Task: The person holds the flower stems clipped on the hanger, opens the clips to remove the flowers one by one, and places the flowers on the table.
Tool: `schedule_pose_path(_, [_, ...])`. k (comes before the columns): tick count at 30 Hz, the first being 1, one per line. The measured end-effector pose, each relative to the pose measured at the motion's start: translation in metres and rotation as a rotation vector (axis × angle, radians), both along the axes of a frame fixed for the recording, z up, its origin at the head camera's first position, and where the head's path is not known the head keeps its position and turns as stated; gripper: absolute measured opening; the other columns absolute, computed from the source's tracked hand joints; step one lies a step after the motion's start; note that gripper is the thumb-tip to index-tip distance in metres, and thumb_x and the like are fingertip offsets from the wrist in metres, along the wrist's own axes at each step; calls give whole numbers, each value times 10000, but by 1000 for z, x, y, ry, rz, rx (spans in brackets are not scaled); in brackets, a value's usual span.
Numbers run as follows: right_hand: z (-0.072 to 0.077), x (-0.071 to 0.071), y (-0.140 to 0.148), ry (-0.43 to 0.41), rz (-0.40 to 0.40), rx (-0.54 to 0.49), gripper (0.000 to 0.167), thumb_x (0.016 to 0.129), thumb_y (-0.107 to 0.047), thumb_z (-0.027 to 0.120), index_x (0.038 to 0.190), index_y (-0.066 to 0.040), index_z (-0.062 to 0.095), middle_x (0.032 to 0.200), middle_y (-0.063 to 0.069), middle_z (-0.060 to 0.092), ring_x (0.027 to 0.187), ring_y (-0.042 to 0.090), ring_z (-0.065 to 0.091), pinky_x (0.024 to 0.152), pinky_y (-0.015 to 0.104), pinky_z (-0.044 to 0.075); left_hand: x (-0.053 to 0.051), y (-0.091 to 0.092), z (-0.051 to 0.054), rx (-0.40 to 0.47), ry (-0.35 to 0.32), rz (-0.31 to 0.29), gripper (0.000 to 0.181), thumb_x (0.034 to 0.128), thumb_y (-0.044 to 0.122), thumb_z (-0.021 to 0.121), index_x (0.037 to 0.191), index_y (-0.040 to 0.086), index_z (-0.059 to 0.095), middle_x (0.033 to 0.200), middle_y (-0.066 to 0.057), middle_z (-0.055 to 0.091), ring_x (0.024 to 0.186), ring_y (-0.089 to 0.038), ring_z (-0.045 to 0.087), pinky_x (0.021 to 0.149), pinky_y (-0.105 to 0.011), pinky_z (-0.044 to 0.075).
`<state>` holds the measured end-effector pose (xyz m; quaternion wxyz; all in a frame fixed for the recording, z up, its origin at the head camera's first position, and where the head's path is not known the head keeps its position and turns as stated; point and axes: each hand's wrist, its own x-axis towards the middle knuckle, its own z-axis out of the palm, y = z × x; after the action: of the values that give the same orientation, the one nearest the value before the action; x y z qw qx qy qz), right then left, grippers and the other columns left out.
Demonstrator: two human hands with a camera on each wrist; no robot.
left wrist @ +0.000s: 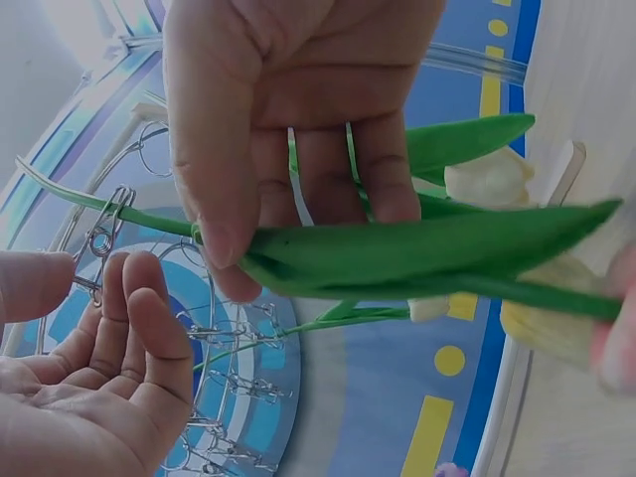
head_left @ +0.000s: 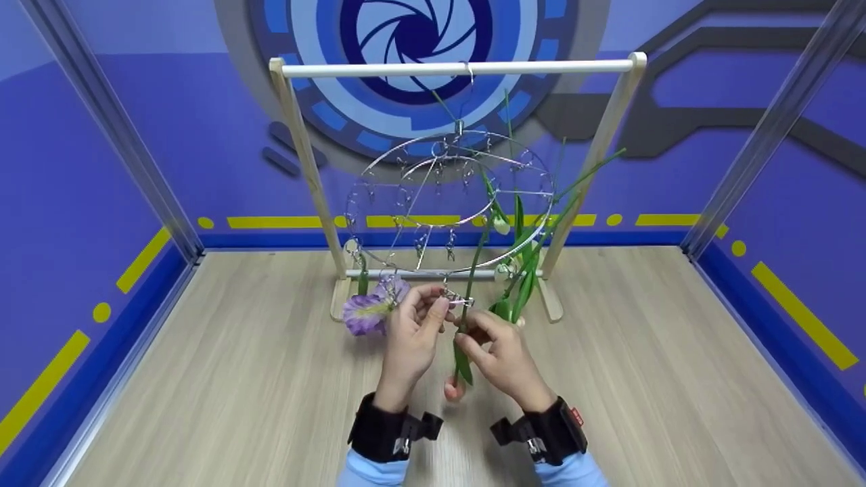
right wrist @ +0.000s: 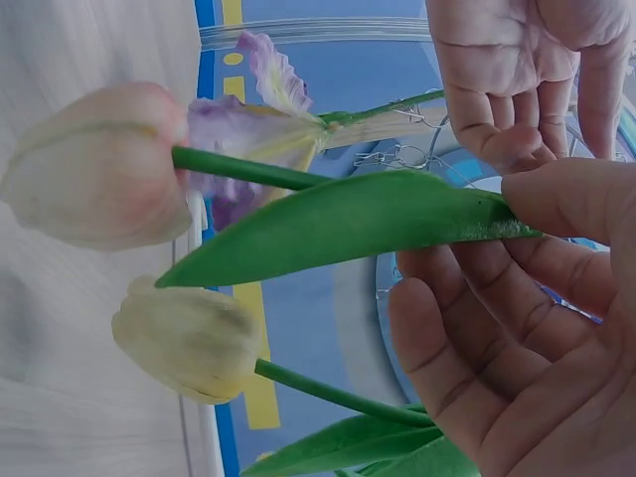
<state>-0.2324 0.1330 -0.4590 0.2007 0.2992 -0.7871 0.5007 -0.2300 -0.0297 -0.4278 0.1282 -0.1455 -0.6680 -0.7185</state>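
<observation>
Now L hand (head_left: 414, 328) pinches a clip (head_left: 462, 302) under round hanger (head_left: 521, 249); R hand (head_left: 504, 352) pinches pink tulip (head_left: 462, 360) by its stem, bloom down, above counter (head_left: 676, 379). Purple flower (head_left: 365, 315) hangs nr L hand; white tulips (right wrist: 189, 343) w/ leaves crowd behind R.

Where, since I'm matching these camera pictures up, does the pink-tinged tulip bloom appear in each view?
Head: the tulip bloom is at lower centre, pointing down.
Left wrist: the tulip bloom is at the right edge, cut off and blurred.
Right wrist: the tulip bloom is large, at the left edge, above mid-height.
Shared landmark: the tulip's long green leaf, visible in all three.
</observation>
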Motion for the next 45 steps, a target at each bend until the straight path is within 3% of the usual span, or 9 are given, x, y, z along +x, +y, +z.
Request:
schedule_pose_path(8, [-3, -1, 3, 16, -35, 34, 41, 916, -14, 735, 923, -50, 715, 822, -25, 649, 702, 88, 577, 607, 234, 511, -1, -2, -2, -39, -33, 34, 215, 1033, 97, 610, 1137, -91, 615, 975, -172, 685, 811, -178, 633, 773, -279, 550])
schedule_pose_path(14, [-4, -2, 4, 22, -54, 49, 54, 902, -7, 750, 927, -49, 728, 819, -31, 652, 696, 67, 552, 606, 230, 491, -2, -3, -4, -85, 11, 62, 184, 1030, 117, 626, 1084, -58, 646, 927, -135, 692, 774, -156, 625, 727, -245, 530])
schedule_pose_path(21, [-2, -2, 5, 3, -72, 75, 51, 900, -13, 754, 921, -57, 738, 815, -35, 671, 699, 70, 573, 625, 235, 494, -2, -2, -4, -69, 82, 119, 125, 1000, 83, 666, 998, -42, 670, 852, -128, 702, 707, -131, 619, 655, -219, 512])
schedule_pose_path(29, [-2, -3, 7, -17, -97, 94, 40, 892, -51, 771, 919, -69, 749, 811, -55, 691, 696, 67, 608, 791, 311, 421, -3, 0, -5, -51, 133, 154, 99, 986, 57, 679, 963, -40, 676, 823, -131, 707, 698, -115, 639, 654, -223, 537])
schedule_pose_path(36, [-3, -3, 9, 11, -69, 66, 68, 896, -14, 755, 906, -77, 736, 811, -34, 668, 685, 61, 568, 664, 247, 464, -1, 0, -5, -59, 149, 173, 97, 982, 58, 687, 953, -35, 685, 809, -126, 714, 685, -106, 635, 629, -208, 515])
schedule_pose_path(42, [-3, -3, 10, -12, -93, 86, 77, 885, -10, 761, 909, -81, 747, 815, -45, 678, 689, 64, 570, 751, 292, 436, 0, 0, -6, -54, 158, 182, 84, 976, 50, 690, 948, -29, 686, 808, -124, 712, 693, -138, 650, 650, -226, 545])
schedule_pose_path(45, [-3, -3, 11, -21, -94, 96, 75, 882, 13, 757, 911, -55, 742, 826, -29, 687, 695, 70, 575, 710, 272, 476, 0, 1, -6, -52, 161, 189, 80, 973, 46, 691, 944, -28, 688, 803, -124, 714, 686, -129, 649, 639, -228, 545])
